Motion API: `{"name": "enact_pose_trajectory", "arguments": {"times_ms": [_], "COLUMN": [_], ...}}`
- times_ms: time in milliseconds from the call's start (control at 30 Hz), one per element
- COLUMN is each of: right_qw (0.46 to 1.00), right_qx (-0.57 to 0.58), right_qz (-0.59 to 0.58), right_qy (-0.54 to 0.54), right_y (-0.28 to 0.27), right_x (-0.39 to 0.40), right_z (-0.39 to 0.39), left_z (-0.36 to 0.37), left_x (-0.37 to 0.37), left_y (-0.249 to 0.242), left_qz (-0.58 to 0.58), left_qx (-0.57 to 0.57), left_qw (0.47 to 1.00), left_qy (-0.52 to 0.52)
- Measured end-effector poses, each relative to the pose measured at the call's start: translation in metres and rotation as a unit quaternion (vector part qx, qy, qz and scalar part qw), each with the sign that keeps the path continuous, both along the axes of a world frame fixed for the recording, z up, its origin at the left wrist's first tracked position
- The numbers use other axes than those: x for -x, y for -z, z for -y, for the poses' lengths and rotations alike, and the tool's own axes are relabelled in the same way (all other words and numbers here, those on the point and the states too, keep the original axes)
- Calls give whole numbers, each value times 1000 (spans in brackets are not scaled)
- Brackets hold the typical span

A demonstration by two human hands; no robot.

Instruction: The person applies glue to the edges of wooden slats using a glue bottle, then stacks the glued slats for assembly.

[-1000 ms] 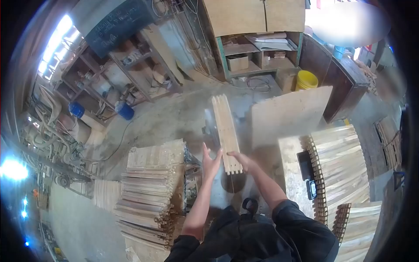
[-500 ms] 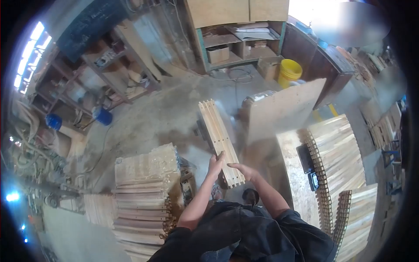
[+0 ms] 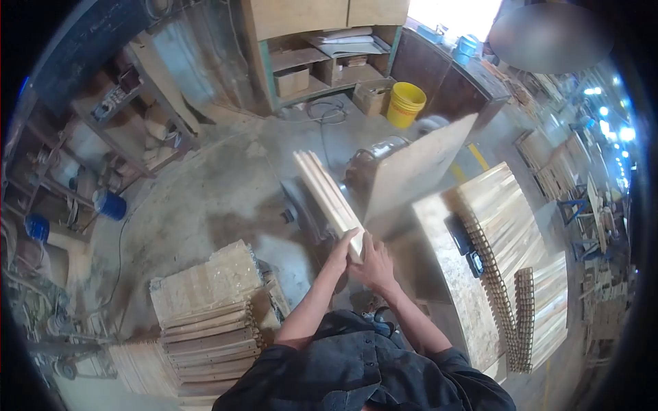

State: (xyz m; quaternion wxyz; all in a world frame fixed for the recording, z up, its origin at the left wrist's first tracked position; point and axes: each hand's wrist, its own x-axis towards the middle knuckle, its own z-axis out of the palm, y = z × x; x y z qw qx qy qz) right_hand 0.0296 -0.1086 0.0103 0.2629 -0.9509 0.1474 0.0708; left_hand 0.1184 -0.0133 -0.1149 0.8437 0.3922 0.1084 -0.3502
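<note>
In front of my body, a bundle of pale wooden slats points away from me and to the left. My left hand is closed around its near end on the left side, thumb on top. On the right side, my right hand wraps the same end, with its fingers along the edge. The undersides of the slats are hidden. Beneath and left of them is a dark grey metal piece, only partly visible.
At lower left, notched slats lie stacked beside a rough board. To the right, a worktable carries more slats and a black device. A leaning panel, yellow bucket and cabinet stand ahead.
The slats have turned onto their side, so their drilled face no longer shows. My right hand has shifted around their near end. The camera view has swung to the right.
</note>
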Motion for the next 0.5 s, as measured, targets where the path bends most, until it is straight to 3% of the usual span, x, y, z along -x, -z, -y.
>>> {"name": "enact_pose_trajectory", "arguments": {"times_ms": [100,167,233,333,367,467,500], "right_qw": [995,990,997,999,997,993,993], "right_qx": [-102,-135,-69,19,47,45,-29], "right_qz": [-17,-45,-24,-3,4,41,39], "right_qy": [-14,-20,-15,-46,-62,-102,-107], "right_y": [2,2,11,20,21,12,18], "right_x": [7,7,10,18,19,25,24], "right_z": [9,9,1,0,2,18,30], "left_z": [-17,-20,-21,-12,-9,-4,-6], "left_x": [5,10,9,18,18,23,25], "left_y": [4,4,-4,-21,-20,-16,-18], "left_qz": [-50,-55,-52,-5,-11,-22,-24], "left_qx": [89,72,56,-100,-103,-109,-107], "left_qw": [995,996,996,985,983,979,981], "left_qy": [-11,-28,-53,-139,-150,-170,-158]}}
